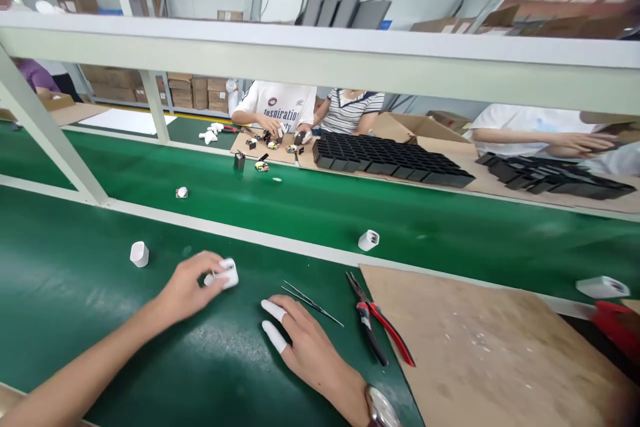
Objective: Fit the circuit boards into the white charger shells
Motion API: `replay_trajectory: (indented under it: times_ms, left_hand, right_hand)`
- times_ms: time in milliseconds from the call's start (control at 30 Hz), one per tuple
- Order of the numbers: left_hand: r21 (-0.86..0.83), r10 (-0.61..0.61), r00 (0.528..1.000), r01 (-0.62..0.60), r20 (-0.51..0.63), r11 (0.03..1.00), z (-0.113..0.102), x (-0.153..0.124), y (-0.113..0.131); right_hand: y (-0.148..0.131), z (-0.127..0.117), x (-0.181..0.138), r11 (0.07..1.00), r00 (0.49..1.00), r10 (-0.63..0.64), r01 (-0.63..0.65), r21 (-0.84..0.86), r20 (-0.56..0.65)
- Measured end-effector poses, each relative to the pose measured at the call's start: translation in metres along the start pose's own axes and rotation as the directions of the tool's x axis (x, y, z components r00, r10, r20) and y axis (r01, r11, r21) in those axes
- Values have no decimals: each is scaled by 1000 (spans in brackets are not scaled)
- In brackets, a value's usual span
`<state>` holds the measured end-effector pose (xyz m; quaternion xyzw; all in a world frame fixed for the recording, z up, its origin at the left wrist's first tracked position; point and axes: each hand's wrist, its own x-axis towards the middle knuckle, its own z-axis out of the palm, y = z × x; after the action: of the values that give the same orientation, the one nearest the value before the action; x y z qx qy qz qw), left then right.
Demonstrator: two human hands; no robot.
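Between the thumb and fingers of my left hand (193, 287) is a white plastic casing (230, 273), held just over the green table. My right hand (305, 340) is empty, its fingers stretched out low over the tabletop. White finger cots cover two of its fingertips. Steel tweezers (317, 305) lie just beyond those fingers. Farther right are long-nose pliers (370, 310) with red and black handles, their tips pointing away from me. A similar white casing (139, 254) stands on the table left of my left hand.
A cardboard sheet (490, 347) covers the right side. Beyond a pale rail, the green belt (300, 207) carries white casings (369, 240) and a small circuit part (182, 193). Co-workers sit opposite near black trays (390, 159). A shelf beam (320, 57) crosses above; its post (50, 127) stands left.
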<state>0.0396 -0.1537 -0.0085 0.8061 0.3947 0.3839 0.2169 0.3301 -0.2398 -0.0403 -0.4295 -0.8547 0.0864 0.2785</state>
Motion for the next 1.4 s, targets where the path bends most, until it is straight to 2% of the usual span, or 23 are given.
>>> replay_trajectory:
  times_ms: [67, 133, 200, 267, 333, 400, 467, 567, 667, 733, 800, 867, 933, 1000, 1067, 1133, 1200, 1267, 1333, 1400]
  left_hand:
    - [186, -94, 993, 106, -73, 977, -18, 45, -30]
    - [270, -159, 979, 188, -127, 944, -27, 90, -62]
    - [323, -205, 967, 244, -149, 915, -24, 123, -90]
    - [364, -235, 962, 272, -143, 891, -17, 143, -111]
    - [402, -246, 959, 283, -142, 871, -13, 152, -127]
    - [437, -244, 957, 289, -158, 852, -19, 154, -141]
    - [465, -241, 957, 288, -159, 837, -34, 153, -152]
    - [480, -267, 959, 278, -94, 832, -56, 153, -166]
    - [478, -294, 955, 276, -39, 834, -61, 156, -167]
    - [476, -279, 959, 264, -40, 839, -57, 157, -153]
    - [468, -230, 972, 225, -47, 855, -49, 150, -127]
    - [443, -154, 988, 144, -13, 885, -38, 129, -92]
    - [396, -48, 995, 8, 90, 918, -24, 94, -55]
    - [357, 96, 967, -178, 235, 917, -10, 52, -26]
    - [373, 156, 943, -264, 295, 890, 0, 16, -9]
    - [417, 147, 949, -258, 279, 872, -2, -7, -6]
    - [478, 104, 975, -187, 195, 858, -20, -18, -17]
    - [561, 36, 998, -61, 56, 825, -53, -26, -37]
    - [602, -58, 997, 82, -60, 794, -90, -36, -60]
    - [560, -162, 982, 189, -98, 806, -117, -48, -77]
  right_hand:
    - [-7, 3, 10, 1000, 999, -13, 14, -15, 41]
    - [-16, 11, 31, 999, 995, -32, 34, -23, 90]
    - [-25, 23, 57, 997, 989, -68, 71, -14, 133]
    - [-30, 36, 80, 992, 978, -124, 126, -3, 169]
    - [-29, 44, 91, 983, 963, -177, 184, -14, 203]
    - [-22, 47, 88, 976, 958, -187, 206, -68, 216]
    - [-13, 46, 74, 973, 972, -140, 170, -156, 186]
    - [-5, 43, 53, 960, 996, -43, 62, -272, 78]
    - [-2, 43, 45, 957, 998, -64, 67, -281, 20]
    - [-1, 45, 45, 965, 994, -103, 105, -242, 22]
    - [1, 47, 45, 977, 994, -104, 106, -186, 19]
    - [2, 48, 44, 985, 998, -68, 66, -159, -3]
    - [1, 48, 43, 983, 999, -29, 24, -183, -21]
    - [-1, 45, 42, 977, 1000, -1, 1, -211, 0]
    - [-3, 38, 43, 982, 999, 3, 7, -190, 50]
    - [-3, 31, 42, 991, 996, -14, 25, -129, 83]
    - [1, 25, 40, 996, 997, -24, 30, -80, 79]
    - [6, 23, 34, 998, 998, -31, 35, -59, 62]
    - [10, 24, 28, 995, 998, -56, 57, -76, 24]
    - [10, 26, 22, 991, 997, -76, 74, -112, -12]
